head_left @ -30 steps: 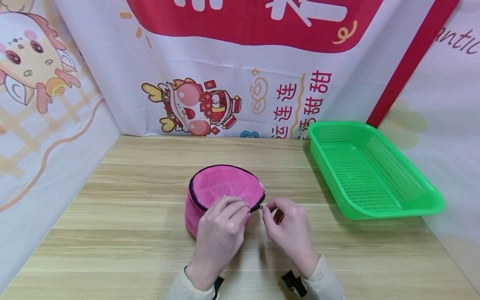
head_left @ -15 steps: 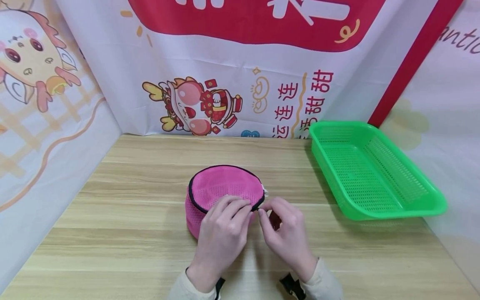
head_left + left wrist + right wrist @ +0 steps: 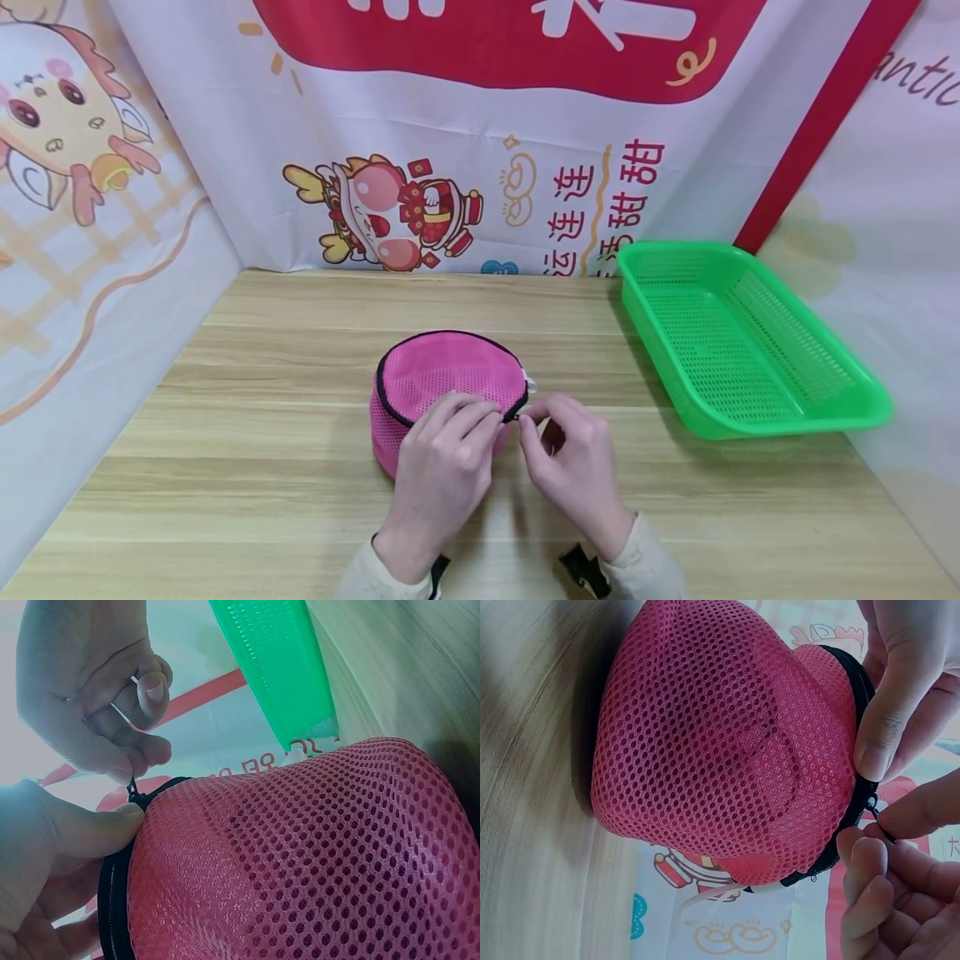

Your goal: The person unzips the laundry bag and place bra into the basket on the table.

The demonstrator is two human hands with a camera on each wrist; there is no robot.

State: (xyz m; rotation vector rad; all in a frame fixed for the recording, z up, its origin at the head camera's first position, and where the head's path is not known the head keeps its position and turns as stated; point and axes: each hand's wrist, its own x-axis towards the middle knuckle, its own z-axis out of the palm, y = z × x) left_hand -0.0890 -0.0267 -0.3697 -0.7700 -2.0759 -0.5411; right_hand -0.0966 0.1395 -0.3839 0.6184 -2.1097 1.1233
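Note:
A round pink mesh bag [image 3: 450, 375] with a black zipper [image 3: 862, 690] around its top stands upright on the wooden table. My left hand [image 3: 446, 467] pinches the zipper edge at the front, thumb on the outer side in the right wrist view. Just to its right, my right hand [image 3: 573, 467] pinches the small zipper pull [image 3: 872, 806] between thumb and index finger. Both hands' fingertips are close together at the bag's front right rim. A white loop or tag [image 3: 530, 383] sticks out at the bag's right side. Dark shapes show faintly through the mesh.
To the right on the table stands a green perforated plastic basket [image 3: 750, 429]. Printed cloth [image 3: 450, 117] hangs behind the table and on both sides. Bare wood [image 3: 225, 433] of the table extends left of the bag.
Since a second ago my right hand has shifted slightly left with the zipper pull, closer to my left hand. The white tag shows more. My left hand keeps its hold.

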